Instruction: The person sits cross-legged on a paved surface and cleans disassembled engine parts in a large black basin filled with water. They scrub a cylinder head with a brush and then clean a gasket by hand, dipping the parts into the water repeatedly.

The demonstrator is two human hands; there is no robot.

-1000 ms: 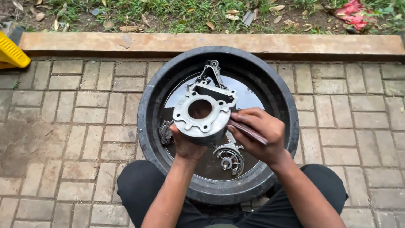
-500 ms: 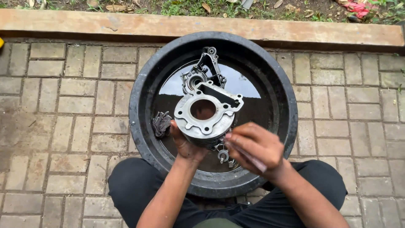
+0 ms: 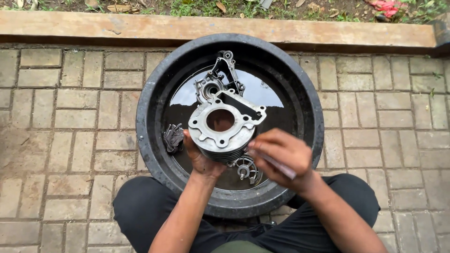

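Grey finned cylinder block (image 3: 224,127) held over black basin (image 3: 150,112).

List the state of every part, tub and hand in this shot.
Engine cylinder block: lifted, bore facing up.
Left hand: gripping the block from below.
Right hand: closed on a thin tool, blurred.
Black tub: holds dark liquid.
Engine cover: lying in the liquid.

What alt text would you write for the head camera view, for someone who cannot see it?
A seated person's left hand holds a grey metal engine cylinder over a round black basin of dark liquid, while the right hand holds a blurred brush-like tool against it. Other metal parts lie in the basin, on brick paving.
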